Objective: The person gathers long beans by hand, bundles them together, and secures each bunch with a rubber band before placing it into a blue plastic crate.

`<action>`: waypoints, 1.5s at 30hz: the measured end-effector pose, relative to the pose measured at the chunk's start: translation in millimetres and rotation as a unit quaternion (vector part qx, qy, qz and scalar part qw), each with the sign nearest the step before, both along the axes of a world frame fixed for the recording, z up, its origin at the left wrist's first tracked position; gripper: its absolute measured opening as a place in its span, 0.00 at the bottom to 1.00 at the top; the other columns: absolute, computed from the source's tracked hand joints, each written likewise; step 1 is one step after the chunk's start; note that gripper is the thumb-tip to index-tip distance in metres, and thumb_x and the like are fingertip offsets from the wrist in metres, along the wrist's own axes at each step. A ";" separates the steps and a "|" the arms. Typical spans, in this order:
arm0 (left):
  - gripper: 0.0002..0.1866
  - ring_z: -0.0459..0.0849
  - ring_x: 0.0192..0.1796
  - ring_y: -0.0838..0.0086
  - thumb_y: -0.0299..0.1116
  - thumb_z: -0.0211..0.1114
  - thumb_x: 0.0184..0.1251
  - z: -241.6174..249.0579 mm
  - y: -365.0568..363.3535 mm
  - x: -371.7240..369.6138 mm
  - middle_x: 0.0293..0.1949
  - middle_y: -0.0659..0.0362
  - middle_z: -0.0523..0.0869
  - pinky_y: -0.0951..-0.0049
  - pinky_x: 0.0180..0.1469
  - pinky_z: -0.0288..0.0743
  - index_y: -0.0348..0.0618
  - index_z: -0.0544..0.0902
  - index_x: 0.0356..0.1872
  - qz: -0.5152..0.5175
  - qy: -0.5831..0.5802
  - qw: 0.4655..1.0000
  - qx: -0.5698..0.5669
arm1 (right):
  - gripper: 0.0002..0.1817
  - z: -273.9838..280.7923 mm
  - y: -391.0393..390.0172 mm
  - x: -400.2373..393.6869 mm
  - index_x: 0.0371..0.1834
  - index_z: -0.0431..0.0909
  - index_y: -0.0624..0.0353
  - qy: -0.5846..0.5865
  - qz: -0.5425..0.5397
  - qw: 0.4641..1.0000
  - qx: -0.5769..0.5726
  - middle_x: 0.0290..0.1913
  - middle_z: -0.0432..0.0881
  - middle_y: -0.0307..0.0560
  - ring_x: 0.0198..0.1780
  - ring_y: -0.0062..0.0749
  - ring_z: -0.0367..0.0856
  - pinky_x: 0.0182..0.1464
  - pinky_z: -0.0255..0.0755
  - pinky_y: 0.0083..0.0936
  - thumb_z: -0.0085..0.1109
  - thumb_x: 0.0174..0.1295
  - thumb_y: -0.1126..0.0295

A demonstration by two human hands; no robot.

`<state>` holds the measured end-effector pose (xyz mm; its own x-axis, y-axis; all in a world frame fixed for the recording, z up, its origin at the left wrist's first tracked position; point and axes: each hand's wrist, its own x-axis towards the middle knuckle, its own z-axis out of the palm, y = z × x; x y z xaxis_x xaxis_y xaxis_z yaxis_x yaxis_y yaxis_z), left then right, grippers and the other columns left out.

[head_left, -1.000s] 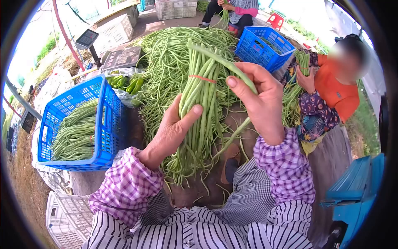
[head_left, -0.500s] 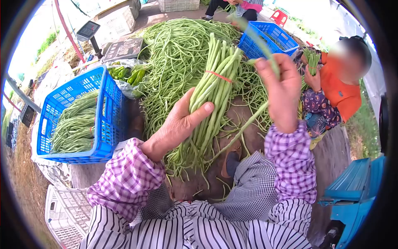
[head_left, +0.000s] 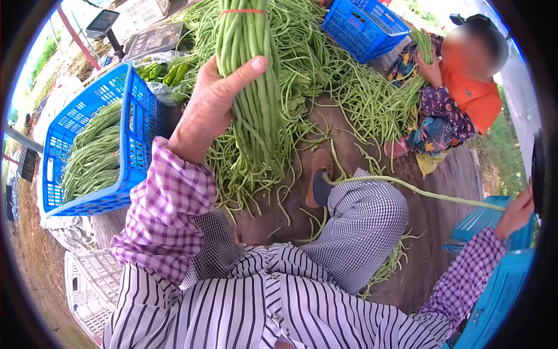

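My left hand [head_left: 218, 104] is wrapped round a thick bundle of long beans [head_left: 256, 116], thumb across the front. A red band [head_left: 244, 11] circles the bundle near its upper end, at the top of the view. Far out to the right, my right hand [head_left: 516, 212] pinches the end of a single long bean [head_left: 418, 187], which stretches across past my knee. Behind the bundle lies a big heap of loose long beans [head_left: 314, 52] on the ground.
At left, a blue crate [head_left: 136, 142] holds banded bean bundles. Behind it are green peppers [head_left: 175, 72] and a scale [head_left: 103, 23]. Another blue crate [head_left: 360, 41] stands at the back. A person in orange [head_left: 474, 104] holds beans. Blue plastic furniture [head_left: 494, 296] is at right.
My right hand has swung far right and down from beside the bundle, drawing a long bean out with it. My left hand has raised the bundle more upright. The view has shifted.
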<state>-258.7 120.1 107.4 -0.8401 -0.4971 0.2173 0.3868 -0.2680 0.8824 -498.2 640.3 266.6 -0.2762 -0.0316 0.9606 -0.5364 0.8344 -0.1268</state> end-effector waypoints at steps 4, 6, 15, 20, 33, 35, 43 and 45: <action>0.23 0.83 0.40 0.75 0.39 0.71 0.59 1.1 0.1 2.0 0.40 0.60 0.82 0.71 0.41 0.79 0.39 0.76 0.51 0.049 0.003 0.999 0.006 | 0.17 65.3 171.6 -33.7 0.51 0.78 0.69 0.066 -0.148 0.982 0.092 0.52 0.82 0.52 0.48 0.32 0.80 0.50 0.73 0.27 0.49 0.70 0.65; 0.23 0.83 0.40 0.75 0.40 0.71 0.59 -0.5 -1.9 3.4 0.40 0.60 0.82 0.71 0.42 0.79 0.40 0.76 0.51 0.068 -0.008 0.998 -0.005 | 0.18 95.9 217.9 -24.5 0.51 0.78 0.70 0.079 -0.074 0.988 0.110 0.52 0.82 0.54 0.50 0.37 0.81 0.51 0.73 0.27 0.50 0.69 0.65; 0.23 0.84 0.44 0.72 0.41 0.64 0.66 -9.2 -23.8 -10.1 0.47 0.56 0.83 0.70 0.45 0.80 0.38 0.74 0.57 0.046 -0.027 0.998 -0.021 | 0.13 37.0 43.7 70.8 0.49 0.79 0.59 0.064 -0.069 0.976 0.198 0.39 0.85 0.51 0.35 0.31 0.83 0.38 0.76 0.23 0.55 0.68 0.64; 0.23 0.85 0.42 0.70 0.40 0.65 0.65 -10.8 -16.6 -3.8 0.46 0.54 0.84 0.67 0.43 0.82 0.38 0.74 0.56 0.040 -0.011 0.999 -0.026 | 0.12 -73.2 -1.8 83.7 0.47 0.78 0.56 -0.123 -0.104 0.918 0.364 0.29 0.82 0.50 0.27 0.41 0.81 0.29 0.74 0.32 0.60 0.62 0.66; 0.22 0.77 0.36 0.82 0.44 0.61 0.69 -16.3 17.8 -4.8 0.38 0.64 0.77 0.77 0.36 0.75 0.42 0.71 0.57 0.015 -0.011 0.997 0.078 | 0.09 -110.0 -325.0 118.6 0.41 0.82 0.64 -0.436 0.596 0.652 0.170 0.39 0.84 0.46 0.37 0.24 0.82 0.39 0.76 0.20 0.63 0.57 0.75; 0.22 0.77 0.36 0.83 0.43 0.61 0.70 -19.8 18.2 -6.9 0.39 0.65 0.77 0.78 0.36 0.75 0.42 0.71 0.57 0.031 -0.010 0.996 0.084 | 0.08 -118.9 -362.1 125.0 0.38 0.81 0.64 -0.443 0.621 0.627 0.160 0.35 0.84 0.46 0.33 0.24 0.83 0.36 0.76 0.21 0.66 0.55 0.74; 0.21 0.77 0.46 0.81 0.40 0.60 0.70 -22.1 19.8 -10.9 0.46 0.61 0.79 0.77 0.47 0.73 0.40 0.70 0.58 0.082 0.004 0.995 0.062 | 0.11 -143.7 -398.3 120.8 0.29 0.78 0.61 -0.367 0.554 0.738 0.119 0.28 0.83 0.45 0.27 0.32 0.83 0.31 0.76 0.26 0.71 0.49 0.69; 0.21 0.77 0.46 0.81 0.37 0.63 0.68 -22.0 19.4 -11.3 0.46 0.61 0.80 0.78 0.47 0.73 0.40 0.71 0.58 0.083 0.007 0.994 0.069 | 0.11 -144.5 -398.5 118.2 0.29 0.78 0.61 -0.364 0.548 0.746 0.105 0.28 0.83 0.45 0.27 0.32 0.83 0.32 0.76 0.26 0.71 0.50 0.69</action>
<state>-270.1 139.5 85.4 -0.7420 -0.6539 0.1482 0.4475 -0.3185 0.8356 -380.0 241.7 122.0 -0.4201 -0.7497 0.5113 -0.7641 -0.0118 -0.6450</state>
